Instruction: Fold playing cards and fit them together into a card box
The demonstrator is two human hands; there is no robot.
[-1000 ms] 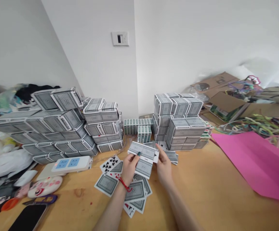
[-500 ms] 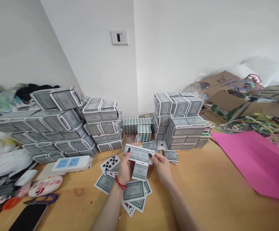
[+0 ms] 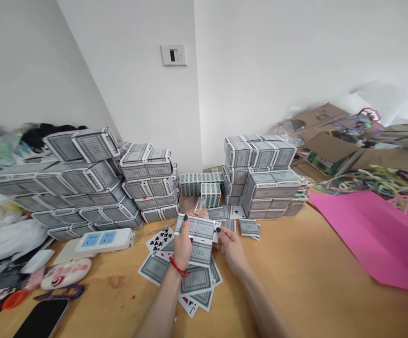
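Observation:
My left hand (image 3: 183,245) grips the left end of a folded playing card (image 3: 199,228), its thumb across the patterned back. At the card's right end, the fingers of my right hand (image 3: 231,248) pinch the corner that shows a "2". Below it a second card (image 3: 201,253) hangs from or joins the first; how they are linked is hidden. Loose playing cards (image 3: 196,280) lie fanned on the table under my hands, mostly backs up. A ten of clubs (image 3: 159,239) lies face up to the left. Small folded cards (image 3: 249,227) sit right of my right hand.
Stacked blocks of folded cards stand at left (image 3: 94,178) and right (image 3: 272,188), with unopened-looking green packs (image 3: 202,185) between them. A power strip (image 3: 105,240), phone (image 3: 43,319) and cutter knife (image 3: 61,292) lie left. Pink paper (image 3: 369,234) and cardboard boxes (image 3: 344,150) are at right.
Both hands have shifted slightly left with the held cards. My right fingers have moved down a little at the card's right end.

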